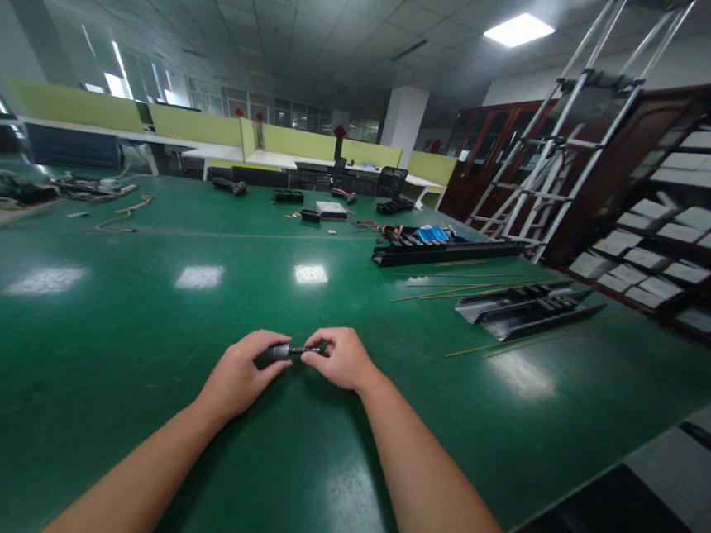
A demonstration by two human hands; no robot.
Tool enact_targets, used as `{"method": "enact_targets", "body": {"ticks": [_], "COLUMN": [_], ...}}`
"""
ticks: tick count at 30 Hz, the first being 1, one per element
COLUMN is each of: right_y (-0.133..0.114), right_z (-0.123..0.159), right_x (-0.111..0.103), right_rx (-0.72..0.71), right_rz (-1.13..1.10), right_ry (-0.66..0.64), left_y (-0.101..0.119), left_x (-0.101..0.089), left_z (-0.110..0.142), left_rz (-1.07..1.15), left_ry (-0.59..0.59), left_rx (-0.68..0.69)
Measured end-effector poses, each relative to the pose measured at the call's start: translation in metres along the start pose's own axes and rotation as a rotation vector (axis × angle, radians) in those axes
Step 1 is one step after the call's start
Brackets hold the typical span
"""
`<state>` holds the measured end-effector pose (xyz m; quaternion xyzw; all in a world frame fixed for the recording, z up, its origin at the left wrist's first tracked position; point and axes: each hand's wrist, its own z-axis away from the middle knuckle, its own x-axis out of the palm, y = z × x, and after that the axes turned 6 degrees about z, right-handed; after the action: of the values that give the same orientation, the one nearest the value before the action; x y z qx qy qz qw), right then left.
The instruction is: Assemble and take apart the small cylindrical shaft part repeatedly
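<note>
Nearest to me, both bare forearms reach up from the bottom edge of my feed, and the two hands meet over the desk (105, 344). The left hand (240, 371) curls around the thick grey-and-black body of a slim tool (281, 351), thumb below, fingers over it. The right hand (341, 358) pinches the thin shaft end between thumb and fingertips. The tool lies level between them, side to side; I can't tell whether it touches the surface, and the fingers hide both its ends.

I judge the step in hand to be close work at the shaft end, the left hand steadying the body while the right handles the tip. As I read it, the next move calls for a firm left grip, with the right turning or drawing in line with the shaft.

Farther off, to the right, sit paired metal channels (528, 319) among thin rods (446, 293). Beyond them a long black channel (406, 257) has a blue packet (433, 234) on it. Past a white box (331, 210), a metal ladder frame (551, 143) and green partitions (304, 142) stand beyond the desk.
</note>
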<state>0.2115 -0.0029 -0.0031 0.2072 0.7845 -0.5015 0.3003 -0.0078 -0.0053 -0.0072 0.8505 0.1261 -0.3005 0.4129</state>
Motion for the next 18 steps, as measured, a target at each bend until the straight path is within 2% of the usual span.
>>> {"method": "enact_targets", "body": {"ticks": [18], "right_y": [0.0017], "right_z": [-0.0012], "right_x": [-0.0037], "right_rx": [0.015], "right_rz": [0.003], "right_ry": [0.037], "left_y": [0.0005], "left_x": [-0.0020], "left_z": [-0.0004], "left_rz": [-0.032], "left_ry": [0.033], "left_rx": [-0.011]}}
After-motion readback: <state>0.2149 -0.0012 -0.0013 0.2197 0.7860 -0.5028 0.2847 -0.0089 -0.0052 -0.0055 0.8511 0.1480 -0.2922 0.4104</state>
